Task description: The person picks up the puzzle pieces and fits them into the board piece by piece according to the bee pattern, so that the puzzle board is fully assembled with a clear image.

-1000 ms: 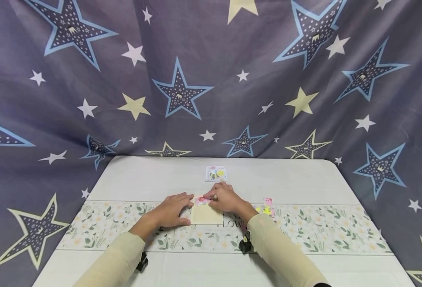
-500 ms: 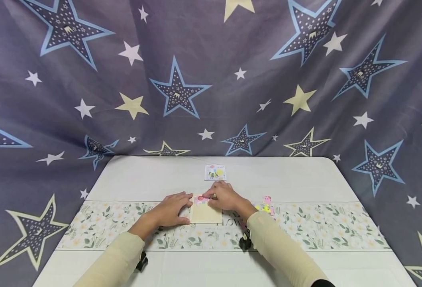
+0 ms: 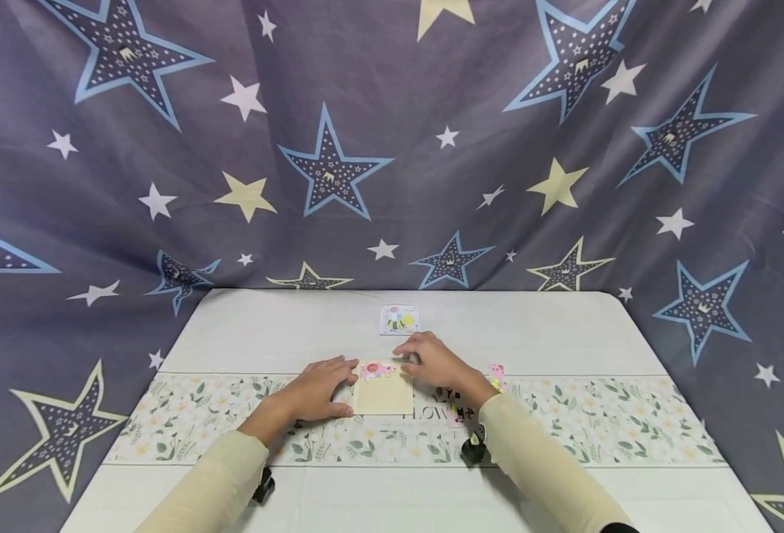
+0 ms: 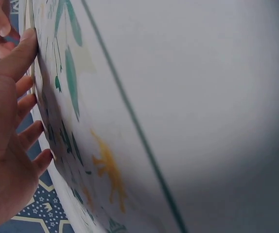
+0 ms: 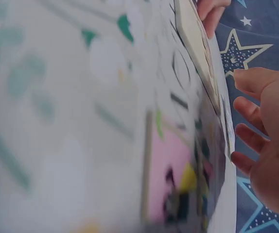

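A pale wooden puzzle board (image 3: 383,400) lies flat on the table, with pink puzzle pieces (image 3: 377,369) in a row along its far edge. My left hand (image 3: 321,386) rests at the board's left side, thumb near the front corner and fingers along the edge. In the left wrist view that thumb (image 4: 20,56) touches the board's rim. Over the far right corner hovers my right hand (image 3: 434,363), fingers loosely bent and nothing between them. The right wrist view shows this hand (image 5: 270,131) apart from the board (image 5: 193,39).
Beyond the board lies a picture card (image 3: 400,320) with a bee on it. Loose puzzle pieces (image 3: 496,375) lie to the right, partly hidden by the right forearm; another pink piece (image 5: 166,165) shows beside the board. A floral strip (image 3: 585,422) crosses the white table.
The right hand has let go of the puzzle piece at the board's far edge and moved right, uncovering the pink row. My left hand stays in place.
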A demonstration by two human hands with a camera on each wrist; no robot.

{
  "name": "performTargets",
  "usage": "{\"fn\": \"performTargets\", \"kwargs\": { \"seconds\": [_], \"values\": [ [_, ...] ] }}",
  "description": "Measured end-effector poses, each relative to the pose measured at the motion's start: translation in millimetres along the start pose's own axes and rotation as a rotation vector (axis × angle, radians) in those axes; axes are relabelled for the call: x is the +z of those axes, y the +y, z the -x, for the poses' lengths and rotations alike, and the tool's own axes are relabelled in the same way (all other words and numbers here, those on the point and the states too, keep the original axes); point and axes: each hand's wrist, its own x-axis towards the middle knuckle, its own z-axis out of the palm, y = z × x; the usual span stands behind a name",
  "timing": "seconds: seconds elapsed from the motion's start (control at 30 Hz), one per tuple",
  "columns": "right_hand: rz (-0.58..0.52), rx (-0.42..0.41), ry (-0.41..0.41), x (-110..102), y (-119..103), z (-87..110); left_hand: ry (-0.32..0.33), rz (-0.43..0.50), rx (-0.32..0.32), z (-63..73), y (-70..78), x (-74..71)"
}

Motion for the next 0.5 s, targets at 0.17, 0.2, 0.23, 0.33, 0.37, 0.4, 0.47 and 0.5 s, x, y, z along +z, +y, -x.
{"fn": "performTargets", "kwargs": {
  "seconds": [0.17, 0.2, 0.23, 0.33, 0.37, 0.4, 0.47, 0.5],
  "values": [
    [0.005, 0.030, 0.013, -12, 9, 11.8, -0.001, -0.004, -0.005, 0.3, -0.2, 0.3],
    [0.005, 0.034, 0.018, -15, 11, 14.4, -0.001, -0.005, -0.004, 0.3, -0.2, 0.4],
    [0.003, 0.036, 0.025, -17, 13, 17.1, -0.001, -0.003, -0.004, 0.3, 0.0, 0.3],
    [0.008, 0.039, 0.039, -25, 20, 24.7, -0.003, -0.001, -0.005, 0.1, 0.2, 0.2],
    [0.007, 0.040, 0.043, -27, 22, 27.4, -0.004, 0.002, -0.005, 0.2, 0.5, 0.1],
    [0.008, 0.042, 0.046, -30, 24, 29.8, -0.006, 0.004, -0.006, 0.2, 0.7, 0.0],
    [0.013, 0.045, 0.053, -34, 28, 34.6, -0.007, 0.004, -0.006, 0.2, 0.7, -0.1],
    [0.013, 0.049, 0.057, -35, 30, 37.1, -0.006, 0.005, -0.005, 0.2, 0.9, -0.1]
  ]
}}
